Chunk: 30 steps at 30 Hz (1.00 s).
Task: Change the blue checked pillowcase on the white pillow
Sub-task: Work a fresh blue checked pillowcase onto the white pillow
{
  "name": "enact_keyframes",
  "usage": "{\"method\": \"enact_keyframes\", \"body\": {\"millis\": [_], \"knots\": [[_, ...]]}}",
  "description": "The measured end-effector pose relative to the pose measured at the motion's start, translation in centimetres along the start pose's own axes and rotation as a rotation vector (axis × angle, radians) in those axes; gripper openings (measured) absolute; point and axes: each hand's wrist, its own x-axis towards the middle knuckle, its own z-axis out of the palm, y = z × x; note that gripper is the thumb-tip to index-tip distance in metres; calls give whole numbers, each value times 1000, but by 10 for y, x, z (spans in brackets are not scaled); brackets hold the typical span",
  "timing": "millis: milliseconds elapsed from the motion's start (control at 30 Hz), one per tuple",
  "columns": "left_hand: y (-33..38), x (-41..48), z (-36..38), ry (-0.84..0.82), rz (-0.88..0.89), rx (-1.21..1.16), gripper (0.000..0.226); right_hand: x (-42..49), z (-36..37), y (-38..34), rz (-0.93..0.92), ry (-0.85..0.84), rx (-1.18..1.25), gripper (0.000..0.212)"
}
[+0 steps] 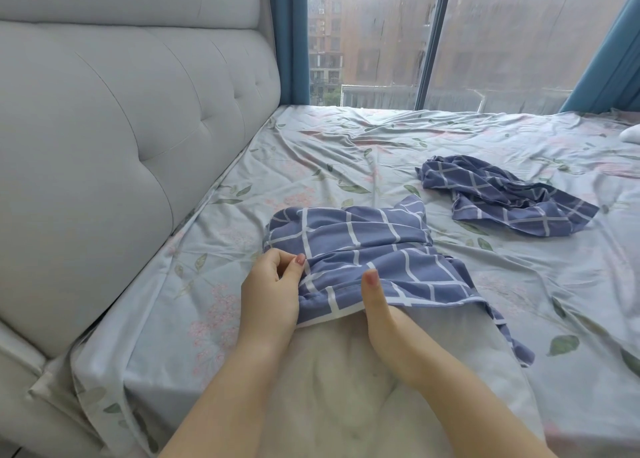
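Left hand and right hand pinch the hem of a blue checked pillowcase partly over the white pillow on the bed; drawing both sides evenly should prevent bunching.

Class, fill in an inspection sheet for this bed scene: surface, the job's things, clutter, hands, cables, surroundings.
Surface: floral bed sheet, wrinkled, spread across the bed.
Job's things: blue checked pillowcase bunched over the far end of the white pillow; the pillow's near part is bare.
Clutter: crumpled checked pillowcase lying apart on the sheet; white item at the right edge, cut off, cannot identify.
Hands: left hand pinches the pillowcase's open edge; right hand grips that edge, thumb on top, fingers under the cloth.
Cables: nothing seen.
Surroundings: padded grey headboard; rain-streaked window; blue curtains.
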Motion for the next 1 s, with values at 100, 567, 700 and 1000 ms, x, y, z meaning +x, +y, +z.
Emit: {"method": "enact_keyframes", "body": {"millis": [100, 567, 700, 1000], "knots": [[3, -7, 1, 0, -6, 31, 26, 2, 0, 2, -8, 9, 21, 43], [11, -26, -3, -91, -81, -9, 29, 11, 4, 13, 91, 15, -24, 91], [15, -36, -2, -177, -183, -37, 34, 17, 5, 18, 99, 42, -70, 109], [10, -27, -10, -226, -291, -30, 34, 16, 5, 16, 53, 49, -63, 108]]}}
